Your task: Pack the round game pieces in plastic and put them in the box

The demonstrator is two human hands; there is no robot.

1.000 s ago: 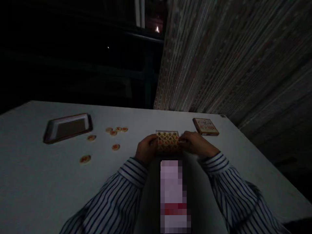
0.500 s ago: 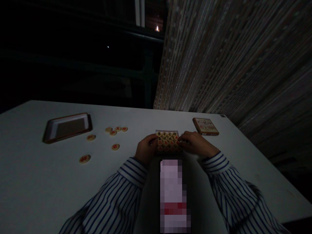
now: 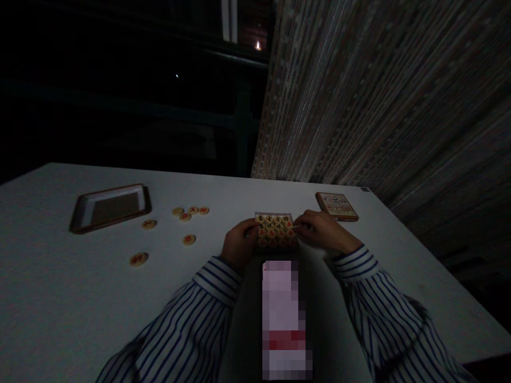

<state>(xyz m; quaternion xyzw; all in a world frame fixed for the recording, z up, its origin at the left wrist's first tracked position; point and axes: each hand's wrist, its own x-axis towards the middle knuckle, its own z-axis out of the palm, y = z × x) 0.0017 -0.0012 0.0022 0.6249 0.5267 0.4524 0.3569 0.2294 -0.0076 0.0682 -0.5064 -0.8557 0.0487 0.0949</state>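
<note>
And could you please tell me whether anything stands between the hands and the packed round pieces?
Nothing visible does: the left hand and right hand are at opposite sides of the packed round pieces. The loose pieces lie off to the left, and the flat box lies beyond the right hand.

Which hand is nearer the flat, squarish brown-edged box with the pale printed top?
The right hand: it is just left of and this side of the box. The left hand is farther left, beside the round, cream-coloured game pieces.
</note>
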